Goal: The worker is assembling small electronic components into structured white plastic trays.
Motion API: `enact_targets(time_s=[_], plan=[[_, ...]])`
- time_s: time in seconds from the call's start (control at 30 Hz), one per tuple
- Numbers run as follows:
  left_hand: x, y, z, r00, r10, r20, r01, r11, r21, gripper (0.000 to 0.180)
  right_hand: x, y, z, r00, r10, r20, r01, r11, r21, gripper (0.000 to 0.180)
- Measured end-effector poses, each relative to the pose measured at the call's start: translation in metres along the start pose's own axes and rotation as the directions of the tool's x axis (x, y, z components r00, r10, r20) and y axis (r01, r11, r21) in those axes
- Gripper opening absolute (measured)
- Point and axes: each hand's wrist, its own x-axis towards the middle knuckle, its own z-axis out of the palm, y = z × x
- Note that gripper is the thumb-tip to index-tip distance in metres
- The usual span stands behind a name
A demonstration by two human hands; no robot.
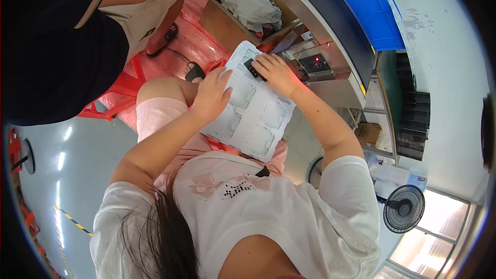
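Note:
A white moulded tray (251,102) with several shaped recesses lies tilted across my lap. At its far end, my right hand (275,74) has its fingers closed on a small black rectangular part (252,68), whose exact kind I cannot make out. The part sits over one of the far recesses, partly hidden by my fingers. My left hand (211,96) rests by the tray's left edge, fingers stretched out and thumb apart, with nothing in it. The other recesses I can see look bare.
Beyond the tray, a cardboard box (222,20) holds crumpled white plastic bags (251,6). A metal-framed conveyor (330,15) with a red-lit control box (314,63) runs along the right, with blue crates (372,5) behind. Another person (67,51) is close on the left. A black fan (404,208) stands lower right.

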Motion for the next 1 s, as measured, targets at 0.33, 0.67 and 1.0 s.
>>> enact_targets(time_s=[0.33,0.67,1.0], plan=[[0.059,-0.025,0.082,0.902,0.191,0.386,-0.393,0.732,0.556,0.046,-0.08,-0.014,-0.001,0.961,-0.015,0.275,0.006,0.999,0.034,0.039],[0.108,-0.012,0.07,0.891,0.063,0.449,-0.296,0.831,0.471,0.041,-0.095,0.002,0.013,0.983,-0.011,0.183,0.03,0.994,-0.104,0.037],[0.137,-0.026,0.08,0.836,-0.111,0.537,-0.088,0.939,0.332,0.047,-0.102,0.005,0.008,0.975,-0.042,0.218,0.086,0.977,-0.197,0.036]])
